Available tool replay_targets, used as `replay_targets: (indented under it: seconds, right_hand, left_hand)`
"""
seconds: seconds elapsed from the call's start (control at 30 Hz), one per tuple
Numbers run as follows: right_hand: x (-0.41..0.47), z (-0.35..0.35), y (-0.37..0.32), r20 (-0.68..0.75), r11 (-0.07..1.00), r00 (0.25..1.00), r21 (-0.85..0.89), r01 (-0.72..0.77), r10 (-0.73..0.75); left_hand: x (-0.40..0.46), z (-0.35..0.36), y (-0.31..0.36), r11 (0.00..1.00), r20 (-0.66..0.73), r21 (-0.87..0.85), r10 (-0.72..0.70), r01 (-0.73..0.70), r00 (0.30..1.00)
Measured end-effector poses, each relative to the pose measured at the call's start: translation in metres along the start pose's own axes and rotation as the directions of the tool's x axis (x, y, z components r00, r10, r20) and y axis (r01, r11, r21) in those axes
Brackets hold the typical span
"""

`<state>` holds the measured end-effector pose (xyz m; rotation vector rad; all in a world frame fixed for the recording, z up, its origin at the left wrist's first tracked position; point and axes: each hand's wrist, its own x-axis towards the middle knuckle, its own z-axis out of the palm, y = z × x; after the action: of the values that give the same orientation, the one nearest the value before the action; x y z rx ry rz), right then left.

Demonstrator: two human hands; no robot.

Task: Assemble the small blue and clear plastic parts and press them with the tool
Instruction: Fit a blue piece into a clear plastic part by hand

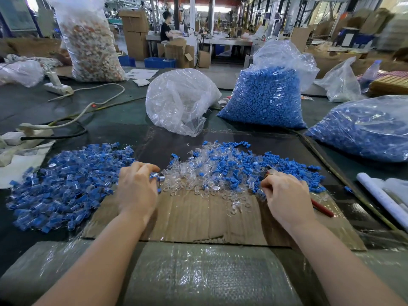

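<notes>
Cardboard [198, 217] covers our bench. Beyond its far edge lies the mixed pile [231, 168]; our left hand [136, 191] pinches one part, our right hand [287, 199] grips the red-handled tool [322, 209]. We judge pressing comes next, needing alignment.

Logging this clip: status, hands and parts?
Left hand pinching a small blue-and-clear plastic piece. Right hand gripping red-handled tool. Loose blue and clear parts pile between them. Nothing obstructing.
</notes>
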<state>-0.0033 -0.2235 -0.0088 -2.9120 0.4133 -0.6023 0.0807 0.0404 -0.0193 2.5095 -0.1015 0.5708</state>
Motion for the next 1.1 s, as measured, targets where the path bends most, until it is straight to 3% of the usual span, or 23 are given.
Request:
replay_targets:
  seconds: [0.13,0.23,0.33,0.43,0.57,0.83,1.1]
  right_hand:
    - [0.0,0.0,-0.003,0.002,0.999,1.0,-0.052,-0.013,0.013]
    - [0.0,-0.002,-0.004,0.055,0.988,0.998,-0.148,-0.036,0.044]
    - [0.0,-0.001,-0.006,0.104,0.981,0.992,-0.187,-0.051,0.072]
    - [0.0,0.002,-0.01,0.097,0.983,0.993,-0.178,-0.048,0.066]
    - [-0.001,0.005,-0.01,0.077,0.987,0.996,-0.154,-0.04,0.052]
    - [-0.005,0.006,-0.017,0.046,0.991,0.999,-0.129,-0.021,0.027]
    - [-0.012,0.007,-0.022,-0.117,0.999,0.992,0.015,0.049,-0.047]
  left_hand:
    - [-0.02,0.008,0.044,0.935,0.187,-0.329,0.205,-0.136,0.961]
    - [-0.036,0.019,0.069,0.886,0.382,-0.434,0.345,-0.163,0.858]
    - [-0.045,0.03,0.081,0.873,0.448,-0.456,0.394,-0.175,0.803]
    - [-0.049,0.037,0.084,0.892,0.469,-0.416,0.379,-0.179,0.798]
    - [-0.048,0.04,0.082,0.896,0.42,-0.429,0.309,-0.113,0.854]
    - [-0.048,0.04,0.08,0.865,0.393,-0.501,0.207,0.02,0.896]
    - [-0.046,0.041,0.078,0.808,0.351,-0.57,0.077,0.148,0.933]
